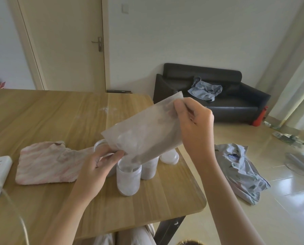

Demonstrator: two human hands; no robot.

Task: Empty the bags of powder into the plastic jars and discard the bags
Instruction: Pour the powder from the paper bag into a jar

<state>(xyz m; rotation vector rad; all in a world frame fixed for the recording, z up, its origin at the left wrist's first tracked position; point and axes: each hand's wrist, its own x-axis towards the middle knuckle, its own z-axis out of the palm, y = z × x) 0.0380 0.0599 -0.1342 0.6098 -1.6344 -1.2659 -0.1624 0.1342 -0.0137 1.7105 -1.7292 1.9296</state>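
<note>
Head view puts you over the wooden tabletop [41, 112], where the pouring step is in hand and the discarding has not begun for this bag. Largest of the loose things on it is the pink striped cloth [47, 163], lying flat to the left of the jars. Above the jars you hold the translucent powder bag [144, 131] tilted, its far corner high and its lower corner dipping toward the mouth of the nearest plastic jar [128, 177], which stands upright near the tabletop's right edge and looks partly filled with pale powder. Your right hand [194, 124] pinches the raised upper edge of the bag between thumb and fingers; your left hand [99, 161] pinches the low corner just beside the jar mouth, steering it. Behind the near jar stands a second jar [149, 169], and a third [169, 156] sits a little further back, both showing white contents; whether they are full I cannot tell. A clear rim [99, 145] shows just above your left hand, partly hidden. The bag looks nearly empty, so the next move likely calls for lifting the high end further and shaking the last powder down while keeping the low corner over the mouth, since a drift sideways would spill onto the tabletop.
</note>
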